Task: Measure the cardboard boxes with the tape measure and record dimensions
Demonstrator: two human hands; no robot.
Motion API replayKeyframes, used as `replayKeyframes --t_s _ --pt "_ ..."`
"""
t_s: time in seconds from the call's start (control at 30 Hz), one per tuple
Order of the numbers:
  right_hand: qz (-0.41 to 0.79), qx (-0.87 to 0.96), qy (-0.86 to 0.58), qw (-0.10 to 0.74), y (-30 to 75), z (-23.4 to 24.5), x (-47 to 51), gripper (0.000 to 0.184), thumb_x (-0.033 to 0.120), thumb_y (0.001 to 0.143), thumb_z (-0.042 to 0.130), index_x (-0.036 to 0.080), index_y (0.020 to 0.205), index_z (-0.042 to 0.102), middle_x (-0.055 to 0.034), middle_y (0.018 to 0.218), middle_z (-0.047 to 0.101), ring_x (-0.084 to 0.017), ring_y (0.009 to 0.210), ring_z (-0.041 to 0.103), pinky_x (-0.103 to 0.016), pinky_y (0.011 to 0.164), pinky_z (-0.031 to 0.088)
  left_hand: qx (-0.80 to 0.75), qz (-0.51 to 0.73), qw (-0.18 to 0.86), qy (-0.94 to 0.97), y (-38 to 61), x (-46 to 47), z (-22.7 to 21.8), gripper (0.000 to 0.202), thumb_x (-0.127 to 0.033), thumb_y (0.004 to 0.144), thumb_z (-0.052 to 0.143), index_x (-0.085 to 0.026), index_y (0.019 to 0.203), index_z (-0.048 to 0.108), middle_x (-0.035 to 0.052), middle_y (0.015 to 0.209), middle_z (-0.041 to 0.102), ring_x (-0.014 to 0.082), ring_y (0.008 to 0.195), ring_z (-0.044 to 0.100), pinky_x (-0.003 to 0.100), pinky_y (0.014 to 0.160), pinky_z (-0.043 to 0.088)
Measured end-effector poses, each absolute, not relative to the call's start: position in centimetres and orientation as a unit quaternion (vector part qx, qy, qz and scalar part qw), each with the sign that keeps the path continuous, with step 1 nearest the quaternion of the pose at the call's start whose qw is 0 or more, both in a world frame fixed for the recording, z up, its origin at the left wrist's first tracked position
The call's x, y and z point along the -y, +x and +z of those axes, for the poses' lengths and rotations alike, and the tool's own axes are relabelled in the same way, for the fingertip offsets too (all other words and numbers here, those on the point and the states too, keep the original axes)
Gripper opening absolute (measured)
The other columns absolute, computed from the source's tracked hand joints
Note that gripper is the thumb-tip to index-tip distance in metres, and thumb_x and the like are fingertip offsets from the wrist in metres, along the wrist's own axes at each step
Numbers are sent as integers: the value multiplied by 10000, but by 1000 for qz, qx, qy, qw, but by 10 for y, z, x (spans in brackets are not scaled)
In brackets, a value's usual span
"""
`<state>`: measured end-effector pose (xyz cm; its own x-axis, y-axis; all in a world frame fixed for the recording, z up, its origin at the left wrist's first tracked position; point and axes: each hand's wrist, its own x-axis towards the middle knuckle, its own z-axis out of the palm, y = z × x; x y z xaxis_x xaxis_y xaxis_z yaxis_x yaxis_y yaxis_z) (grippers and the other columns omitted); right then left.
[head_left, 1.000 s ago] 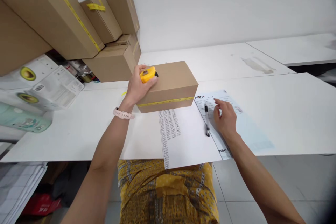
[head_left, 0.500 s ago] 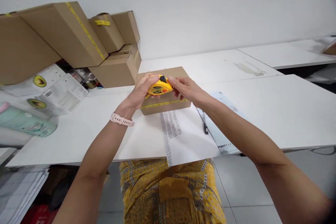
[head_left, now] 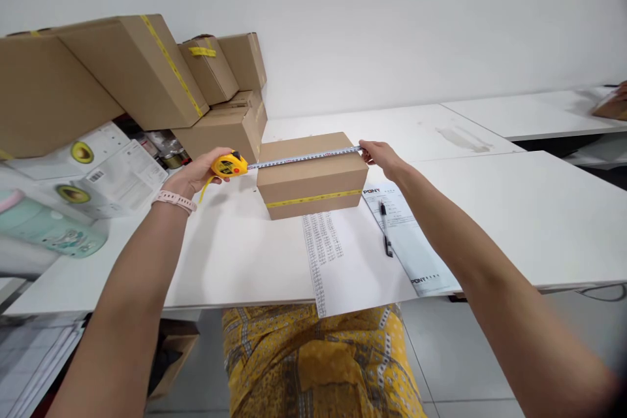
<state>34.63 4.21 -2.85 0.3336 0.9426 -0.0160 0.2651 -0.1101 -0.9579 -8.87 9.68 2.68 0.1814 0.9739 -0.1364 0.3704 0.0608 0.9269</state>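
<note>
My left hand [head_left: 204, 171] is closed around the yellow case of a tape measure [head_left: 231, 164], left of a brown cardboard box [head_left: 313, 183]. A yellow strap dangles from the case. The silver blade [head_left: 308, 157] runs out to the right across the top of the box. Its free end is pinched in the fingers of my right hand [head_left: 379, 155], just past the box's right edge. Yellow tape runs along the box's front face. Right below the box lie a printed sheet [head_left: 362, 274] and a black pen [head_left: 385, 228].
Several cardboard boxes [head_left: 166, 72] are stacked at the back left. In front of them are a white carton with avocado pictures [head_left: 112, 170] and a mint-green bottle [head_left: 53, 228]. A pale blue printed pad [head_left: 421, 261] lies under my right forearm. Another person's hand [head_left: 622, 90] shows at the far right.
My hands have moved apart, left hand leftward with the case and right hand rightward with the blade end. The blade now stretches out over the box.
</note>
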Motion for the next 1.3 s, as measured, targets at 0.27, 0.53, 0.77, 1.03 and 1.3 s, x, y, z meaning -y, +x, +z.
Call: replayKeyframes --t_s 0.27,0.53,0.77,1.03,1.3 --pt "366 480 -678 420 329 -35 -44 395 596 885 623 201 897 606 -110 1060 704 -219 901 605 -317 709 470 -548 295 464 630 -68 -111 30 480 -592 668 767 -158 864 698 54 773 703 131 508 557 226 427 441" --pt "399 488 -658 411 330 -40 -42 474 661 903 573 200 991 638 -133 1160 716 -248 958 643 -343 735 505 -538 299 469 633 -70 -111 24 491 -624 699 729 -176 898 707 62 841 724 145 543 594 218 422 393" --pt "384 501 -665 399 326 -27 -35 407 621 952 554 218 946 610 -117 1127 693 -234 942 618 -334 723 491 -539 302 465 635 -69 -111 23 496 -631 681 718 -173 872 702 63 822 712 150 537 579 230 423 385" --pt "319 554 -688 344 327 -19 -40 341 462 1026 501 214 794 532 -67 859 615 -168 714 527 -304 623 420 -550 308 407 661 -66 -97 33 496 -606 711 714 -174 955 730 99 972 737 178 702 624 231 511 429" --pt "251 571 -650 434 336 12 -57 378 447 1027 521 211 732 542 -54 779 599 -154 713 516 -307 690 454 -446 194 551 678 -46 12 41 594 -535 730 804 -198 1206 695 132 1034 748 238 729 707 278 496 532"
